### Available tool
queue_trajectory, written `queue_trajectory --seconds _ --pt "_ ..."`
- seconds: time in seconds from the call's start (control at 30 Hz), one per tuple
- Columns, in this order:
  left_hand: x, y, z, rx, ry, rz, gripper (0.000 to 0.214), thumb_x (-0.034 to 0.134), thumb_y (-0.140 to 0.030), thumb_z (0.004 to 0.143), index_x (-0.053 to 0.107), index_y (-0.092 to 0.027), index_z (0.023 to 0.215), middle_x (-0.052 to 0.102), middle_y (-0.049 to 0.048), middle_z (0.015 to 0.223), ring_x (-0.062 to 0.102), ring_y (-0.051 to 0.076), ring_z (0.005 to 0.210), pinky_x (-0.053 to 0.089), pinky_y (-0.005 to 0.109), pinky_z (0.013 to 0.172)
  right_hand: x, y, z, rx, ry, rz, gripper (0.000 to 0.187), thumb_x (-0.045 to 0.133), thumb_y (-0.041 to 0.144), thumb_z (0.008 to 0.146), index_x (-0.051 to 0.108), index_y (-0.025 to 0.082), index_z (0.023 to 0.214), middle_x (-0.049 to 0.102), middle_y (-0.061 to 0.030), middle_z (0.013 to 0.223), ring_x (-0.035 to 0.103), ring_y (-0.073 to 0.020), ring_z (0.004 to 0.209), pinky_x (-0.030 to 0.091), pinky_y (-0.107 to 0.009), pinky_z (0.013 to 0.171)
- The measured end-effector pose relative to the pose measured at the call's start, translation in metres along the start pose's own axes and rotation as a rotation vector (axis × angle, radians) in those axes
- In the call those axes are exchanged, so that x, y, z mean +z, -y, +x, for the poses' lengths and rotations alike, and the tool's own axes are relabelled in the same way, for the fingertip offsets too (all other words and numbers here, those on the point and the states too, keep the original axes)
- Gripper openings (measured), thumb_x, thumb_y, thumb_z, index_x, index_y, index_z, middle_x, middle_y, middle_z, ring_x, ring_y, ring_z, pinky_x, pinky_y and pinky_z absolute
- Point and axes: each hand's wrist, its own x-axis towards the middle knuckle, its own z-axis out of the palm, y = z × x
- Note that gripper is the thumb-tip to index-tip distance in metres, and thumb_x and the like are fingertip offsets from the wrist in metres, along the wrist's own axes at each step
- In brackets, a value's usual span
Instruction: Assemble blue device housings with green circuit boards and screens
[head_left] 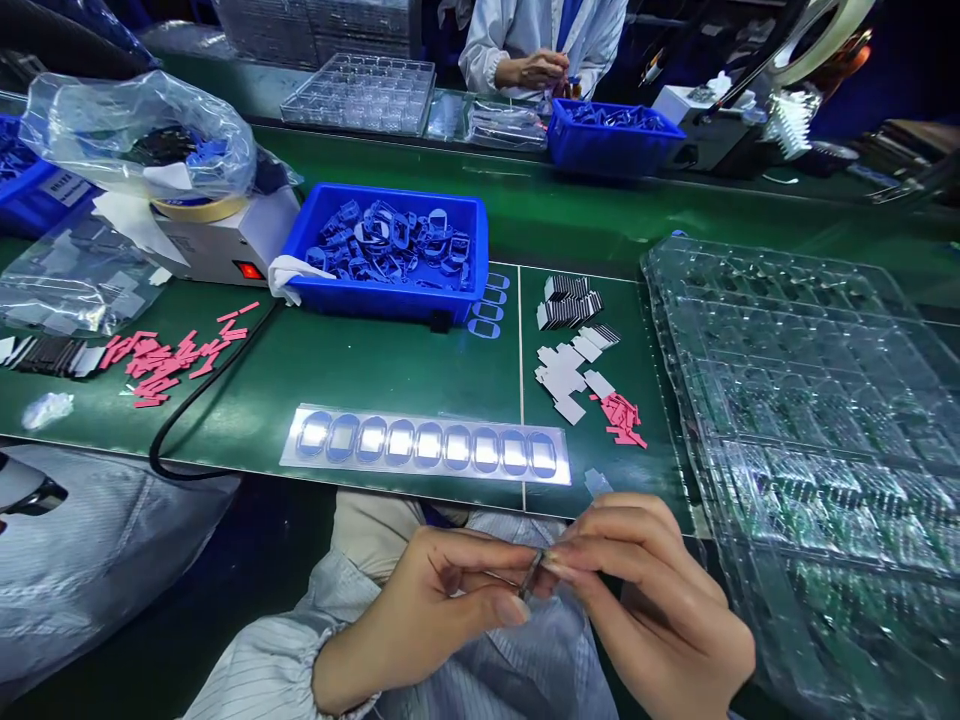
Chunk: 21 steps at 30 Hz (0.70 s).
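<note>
My left hand (439, 605) is closed, pinching a small dark thin part (533, 574) between thumb and fingers. The part is seen nearly edge-on, so its kind is hard to make out. My right hand (656, 595) is closed too, its thumb and fingertips pressed at the upper end of that part. Both hands are over my lap, just off the table's front edge. Beyond them lies a clear strip (288, 452) with a row of blue-rimmed oval stickers (429, 446). Near my right hand is a small translucent piece (598, 482) at the table edge.
A blue bin (319, 292) holds many blue frames (390, 240). White cards (562, 372), black-striped pieces (568, 302) and pink strips (621, 418) lie right of it. Clear trays (795, 400) are stacked at right. A black cable (196, 405) crosses the left. A co-worker (544, 50) sits opposite.
</note>
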Motion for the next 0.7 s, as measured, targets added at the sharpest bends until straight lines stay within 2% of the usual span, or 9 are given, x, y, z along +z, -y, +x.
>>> queue_trajectory --seconds 0.17,0.4,0.53,0.6,0.7 --pt "0.002 0.002 0.000 0.000 -0.043 0.076 0.025 0.074 -0.039 0.071 0.076 -0.029 0.094 0.077 0.0036 0.084 0.068 0.018 0.075 0.053 0.026 0.068 -0.003 -0.003 0.002 0.034 0.022 0.004 0.019 0.062 0.004 0.078 0.064 0.022 0.083 0.063 0.0002 0.074 0.056 -0.0162 0.073 0.046 -0.033 0.064" --pt "0.006 -0.006 0.001 0.067 -0.043 0.244 0.028 0.070 -0.039 0.074 0.071 -0.033 0.101 0.078 0.0041 0.087 0.070 0.020 0.080 0.055 0.027 0.071 -0.005 -0.008 -0.003 0.064 0.040 0.071 0.019 0.060 0.004 0.080 0.063 0.022 0.084 0.061 -0.0004 0.075 0.054 -0.0169 0.075 0.045 -0.034 0.066" --pt "0.008 -0.008 0.002 0.111 -0.044 0.335 0.027 0.071 -0.032 0.075 0.071 -0.034 0.102 0.078 0.0028 0.090 0.070 0.020 0.084 0.054 0.027 0.076 -0.004 -0.010 -0.008 0.091 0.052 0.084 0.019 0.060 0.004 0.080 0.061 0.023 0.085 0.059 -0.0005 0.076 0.053 -0.0180 0.077 0.044 -0.034 0.067" --pt "0.010 -0.003 0.004 0.090 -0.045 0.303 0.026 0.072 -0.029 0.075 0.072 -0.034 0.101 0.078 0.0022 0.094 0.070 0.021 0.088 0.054 0.027 0.080 -0.002 -0.009 -0.011 0.107 0.046 0.051 0.017 0.058 0.006 0.081 0.059 0.023 0.084 0.058 -0.0005 0.075 0.054 -0.0181 0.076 0.043 -0.033 0.066" --pt "0.013 0.013 0.010 0.002 -0.119 0.097 0.024 0.076 -0.035 0.069 0.076 -0.029 0.092 0.078 0.0037 0.091 0.072 0.023 0.087 0.056 0.032 0.080 0.001 -0.007 -0.023 0.066 -0.023 -0.156 0.016 0.052 0.007 0.081 0.054 0.023 0.082 0.057 -0.0004 0.074 0.053 -0.0174 0.072 0.041 -0.033 0.066"
